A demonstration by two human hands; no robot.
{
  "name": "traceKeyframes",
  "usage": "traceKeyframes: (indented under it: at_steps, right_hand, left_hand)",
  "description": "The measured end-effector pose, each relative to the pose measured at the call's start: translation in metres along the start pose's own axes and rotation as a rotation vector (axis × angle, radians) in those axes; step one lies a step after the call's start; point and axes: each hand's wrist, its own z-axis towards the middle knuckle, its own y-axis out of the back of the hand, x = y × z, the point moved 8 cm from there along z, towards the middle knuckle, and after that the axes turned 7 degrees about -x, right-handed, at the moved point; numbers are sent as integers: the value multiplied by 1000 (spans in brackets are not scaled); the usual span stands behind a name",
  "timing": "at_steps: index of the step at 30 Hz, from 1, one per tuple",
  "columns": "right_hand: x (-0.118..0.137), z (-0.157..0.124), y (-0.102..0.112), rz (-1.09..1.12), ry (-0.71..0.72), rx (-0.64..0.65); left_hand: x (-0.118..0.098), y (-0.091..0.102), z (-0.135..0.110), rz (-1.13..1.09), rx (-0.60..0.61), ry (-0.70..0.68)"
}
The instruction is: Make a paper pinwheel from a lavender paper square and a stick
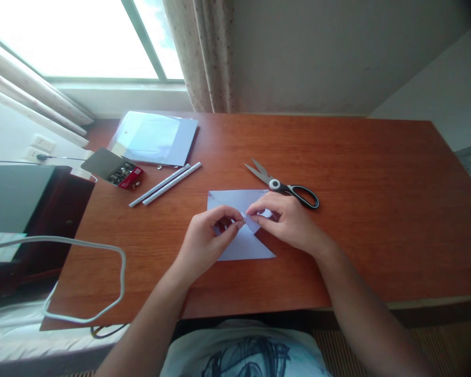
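A pale blue square of paper [239, 246] lies flat on the wooden desk [377, 209], with folded or cut flaps meeting at its middle. My left hand [206, 243] pinches a small metal pin or fastener against the paper's centre. My right hand [286, 220] rests on the paper's right half, its fingertips pinched on a folded flap beside the same spot. Both hands' fingertips nearly touch each other over the centre.
Black-handled scissors [284, 186] lie just behind my right hand. Two rolled paper sticks [165, 184], an open box of small metal fasteners [120, 172] and a clear folder of paper [155, 137] sit at the back left. A white cable [118, 272] loops over the left edge.
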Motion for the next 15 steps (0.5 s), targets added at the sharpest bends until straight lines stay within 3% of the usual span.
traceKeyframes:
  at_steps: [15]
  right_hand:
    - [3,1,-1,24,3,-8]
  left_hand:
    - [4,-1,0,-91,17,73]
